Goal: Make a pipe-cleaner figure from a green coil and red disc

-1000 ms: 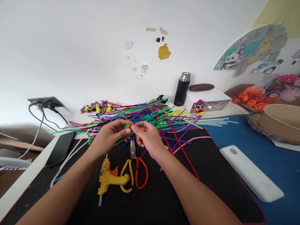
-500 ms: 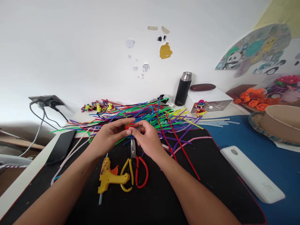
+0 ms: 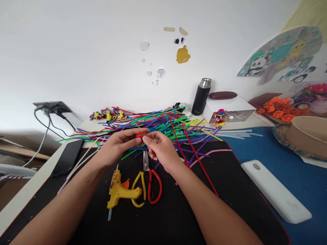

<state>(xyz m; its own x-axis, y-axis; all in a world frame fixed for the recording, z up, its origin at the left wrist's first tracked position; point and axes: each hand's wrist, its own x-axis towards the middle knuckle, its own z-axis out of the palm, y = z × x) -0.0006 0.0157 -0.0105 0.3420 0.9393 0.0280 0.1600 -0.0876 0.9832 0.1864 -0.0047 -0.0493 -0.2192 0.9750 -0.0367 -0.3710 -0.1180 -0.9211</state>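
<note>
Between my two hands is a small red coil with a bit of green, looking like wound pipe cleaner [image 3: 140, 135]. My left hand [image 3: 120, 144] pinches it from the left with thumb and fingers. From the right, my right hand [image 3: 160, 148] grips its edge, thumb and index finger pressed together. Just beneath the hands lie scissors [image 3: 146, 161] with one red and one yellow handle. A yellow glue gun [image 3: 120, 190] rests left of them, its orange trigger facing the scissors. Behind the hands spreads a heap of coloured pipe cleaners [image 3: 158, 124].
A black phone [image 3: 66, 158] lies at the left on the dark mat [image 3: 173, 217]. To the right are a white oblong case [image 3: 276, 190] and a brown bowl [image 3: 309, 134]. Toward the wall stand a black thermos [image 3: 201, 97], a white box [image 3: 235, 109] and small figures [image 3: 108, 114].
My fingers have shifted slightly around the red coil, and more of its face now shows. The whole view has moved a little. The tools lie where they were.
</note>
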